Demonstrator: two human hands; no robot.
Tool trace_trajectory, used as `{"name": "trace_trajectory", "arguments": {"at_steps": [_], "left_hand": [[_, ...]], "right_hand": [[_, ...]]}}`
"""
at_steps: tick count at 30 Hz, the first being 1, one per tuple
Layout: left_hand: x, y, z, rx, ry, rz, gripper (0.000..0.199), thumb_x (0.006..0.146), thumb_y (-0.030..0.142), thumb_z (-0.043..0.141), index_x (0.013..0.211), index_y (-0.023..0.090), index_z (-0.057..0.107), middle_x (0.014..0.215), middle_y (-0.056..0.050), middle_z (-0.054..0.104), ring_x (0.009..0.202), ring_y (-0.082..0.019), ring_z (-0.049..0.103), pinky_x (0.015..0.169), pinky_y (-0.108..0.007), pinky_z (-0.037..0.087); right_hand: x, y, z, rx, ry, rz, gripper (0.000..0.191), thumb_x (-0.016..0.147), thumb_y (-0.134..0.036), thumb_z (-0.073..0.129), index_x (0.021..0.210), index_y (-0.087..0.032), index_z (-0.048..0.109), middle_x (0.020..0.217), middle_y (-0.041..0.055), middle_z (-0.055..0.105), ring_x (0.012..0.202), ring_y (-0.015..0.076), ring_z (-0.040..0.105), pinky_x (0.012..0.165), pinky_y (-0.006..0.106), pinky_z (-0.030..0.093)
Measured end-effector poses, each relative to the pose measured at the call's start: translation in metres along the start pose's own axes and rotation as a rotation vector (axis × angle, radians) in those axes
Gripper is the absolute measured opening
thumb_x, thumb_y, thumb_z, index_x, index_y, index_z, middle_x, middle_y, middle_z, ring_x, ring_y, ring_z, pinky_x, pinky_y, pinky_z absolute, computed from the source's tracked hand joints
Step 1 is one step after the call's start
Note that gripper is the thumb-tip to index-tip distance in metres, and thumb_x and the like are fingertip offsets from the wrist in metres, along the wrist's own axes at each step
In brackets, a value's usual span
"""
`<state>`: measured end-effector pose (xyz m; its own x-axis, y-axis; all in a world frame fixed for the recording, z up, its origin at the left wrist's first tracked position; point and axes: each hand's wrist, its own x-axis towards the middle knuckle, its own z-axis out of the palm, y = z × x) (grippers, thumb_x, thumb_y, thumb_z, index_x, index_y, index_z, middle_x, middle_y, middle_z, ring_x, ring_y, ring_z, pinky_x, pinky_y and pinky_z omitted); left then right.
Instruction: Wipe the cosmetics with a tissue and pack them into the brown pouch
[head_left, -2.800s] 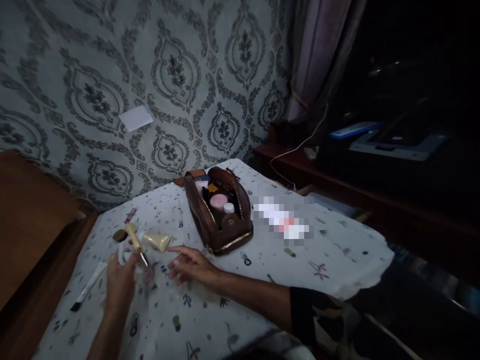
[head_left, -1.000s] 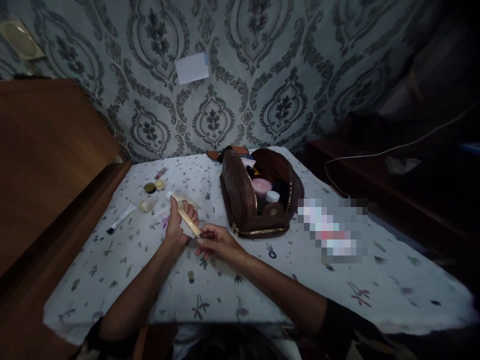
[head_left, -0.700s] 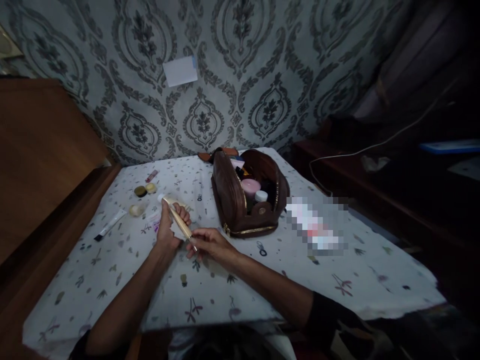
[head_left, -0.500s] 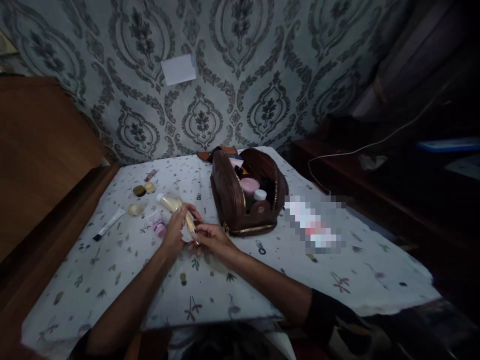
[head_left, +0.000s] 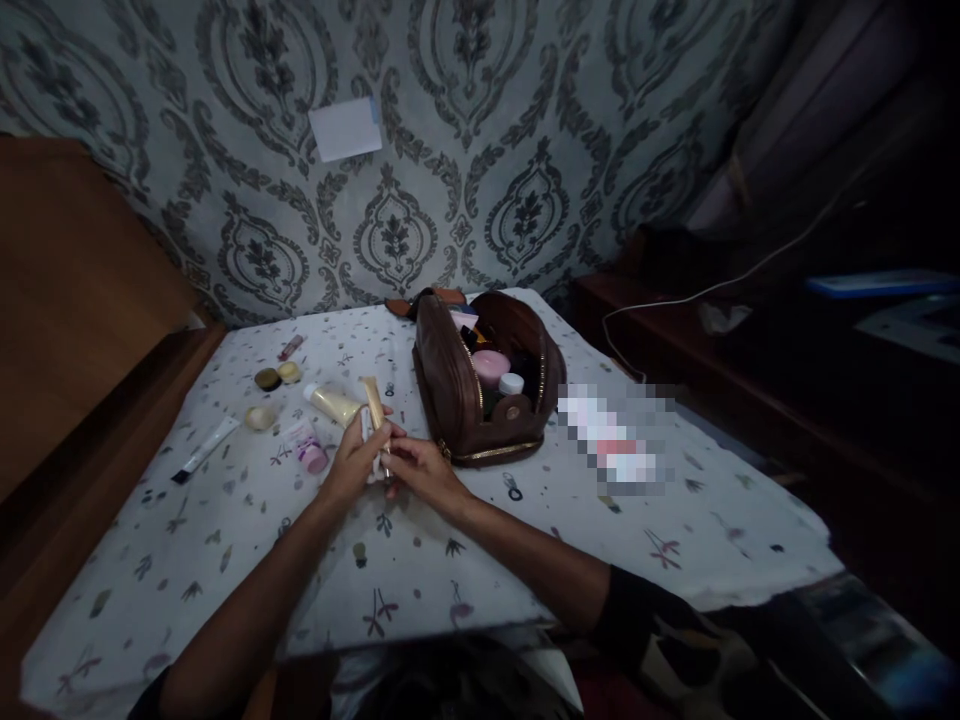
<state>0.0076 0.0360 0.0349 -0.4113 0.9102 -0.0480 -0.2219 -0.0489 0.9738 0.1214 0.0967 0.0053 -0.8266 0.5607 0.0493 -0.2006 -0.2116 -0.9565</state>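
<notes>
A slim beige tube (head_left: 373,398) stands tilted upward between my hands, its flat end up and its shiny lower end near my right fingers. My left hand (head_left: 355,462) is closed around the tube, together with a thin white item (head_left: 366,424) that I cannot make out. With fingers bent, my right hand (head_left: 426,474) grips the tube's lower end. Just beyond my left hand lies a cream-coloured tube with a white cap (head_left: 334,404). A white-and-purple tube with a pink cap (head_left: 307,446) is left of that hand.
To the right stands an unzipped brown bag (head_left: 480,420) holding a pink jar (head_left: 491,368) and a white-capped container (head_left: 511,384). Toward the left lie a white tube with a black cap (head_left: 207,450), a round pale item (head_left: 259,418) and small pots (head_left: 268,379). A blurred-out item (head_left: 611,435) lies right.
The beige tube has swung from slanting down to the right to nearly upright in my hands. The view has shifted slightly; the bag and the other items keep their places.
</notes>
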Motion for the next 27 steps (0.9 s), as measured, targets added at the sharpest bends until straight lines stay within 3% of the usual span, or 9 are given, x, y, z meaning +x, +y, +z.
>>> {"name": "trace_trajectory", "arguments": {"at_steps": [3, 7, 9, 13, 17, 23, 27], "left_hand": [[-0.0001, 0.0041, 0.0023, -0.037, 0.049, 0.003, 0.047, 0.072, 0.044, 0.078, 0.109, 0.021, 0.059, 0.084, -0.001, 0.066, 0.056, -0.013, 0.062, 0.038, -0.019, 0.045], [-0.0003, 0.0070, 0.0061, -0.053, 0.148, 0.035, 0.041, 0.076, 0.043, 0.074, 0.106, 0.021, 0.059, 0.092, -0.003, 0.067, 0.075, -0.016, 0.067, 0.054, -0.022, 0.054], [-0.0015, 0.0054, 0.0071, -0.085, 0.139, 0.023, 0.039, 0.075, 0.037, 0.074, 0.106, 0.022, 0.058, 0.099, -0.004, 0.068, 0.084, -0.018, 0.067, 0.060, -0.024, 0.055], [-0.0046, -0.0008, 0.0060, -0.119, 0.094, 0.008, 0.055, 0.068, 0.018, 0.074, 0.118, 0.027, 0.055, 0.114, -0.005, 0.067, 0.096, -0.020, 0.066, 0.071, -0.027, 0.056], [-0.0063, -0.0020, 0.0064, 0.032, 0.118, 0.001, 0.050, 0.070, 0.017, 0.076, 0.115, 0.024, 0.058, 0.117, -0.006, 0.065, 0.110, -0.021, 0.062, 0.085, -0.026, 0.050], [-0.0070, -0.0007, 0.0101, 0.254, 0.065, 0.152, 0.032, 0.074, 0.027, 0.078, 0.101, 0.023, 0.061, 0.096, -0.001, 0.067, 0.097, -0.019, 0.062, 0.091, -0.026, 0.046], [-0.0047, -0.0029, 0.0085, 0.256, 0.171, 0.163, 0.025, 0.078, 0.030, 0.076, 0.097, 0.022, 0.062, 0.090, -0.001, 0.067, 0.095, -0.018, 0.062, 0.091, -0.026, 0.046]], "right_hand": [[-0.0016, -0.0042, -0.0013, -0.022, -0.027, 0.001, 0.046, 0.078, -0.062, 0.067, 0.083, -0.017, 0.066, 0.076, 0.0001, 0.062, 0.058, 0.0113, 0.057, 0.056, 0.025, 0.050], [-0.0008, -0.0033, -0.0029, -0.023, -0.021, 0.021, 0.041, 0.077, -0.057, 0.070, 0.084, -0.017, 0.066, 0.071, -0.0021, 0.058, 0.054, 0.0102, 0.055, 0.056, 0.025, 0.048], [0.0008, -0.0007, -0.0034, -0.010, 0.018, 0.020, 0.038, 0.075, -0.053, 0.072, 0.086, -0.017, 0.066, 0.071, -0.0022, 0.058, 0.055, 0.0107, 0.054, 0.055, 0.025, 0.049], [0.0036, 0.0043, -0.0038, 0.021, 0.102, 0.002, 0.034, 0.074, -0.047, 0.073, 0.089, -0.018, 0.065, 0.072, -0.0017, 0.059, 0.059, 0.0114, 0.054, 0.051, 0.023, 0.047], [0.0022, 0.0038, -0.0024, -0.002, 0.135, -0.020, 0.028, 0.076, -0.043, 0.071, 0.087, -0.018, 0.063, 0.069, -0.0028, 0.057, 0.058, 0.0108, 0.053, 0.052, 0.022, 0.047], [0.0002, 0.0029, -0.0005, -0.083, 0.152, -0.074, 0.026, 0.080, -0.042, 0.064, 0.092, -0.018, 0.063, 0.071, -0.0028, 0.057, 0.058, 0.0108, 0.051, 0.051, 0.021, 0.044], [-0.0006, 0.0049, -0.0006, -0.236, 0.161, -0.134, 0.014, 0.079, -0.028, 0.057, 0.088, -0.018, 0.063, 0.069, -0.0032, 0.053, 0.060, 0.0110, 0.048, 0.054, 0.022, 0.041]]}}
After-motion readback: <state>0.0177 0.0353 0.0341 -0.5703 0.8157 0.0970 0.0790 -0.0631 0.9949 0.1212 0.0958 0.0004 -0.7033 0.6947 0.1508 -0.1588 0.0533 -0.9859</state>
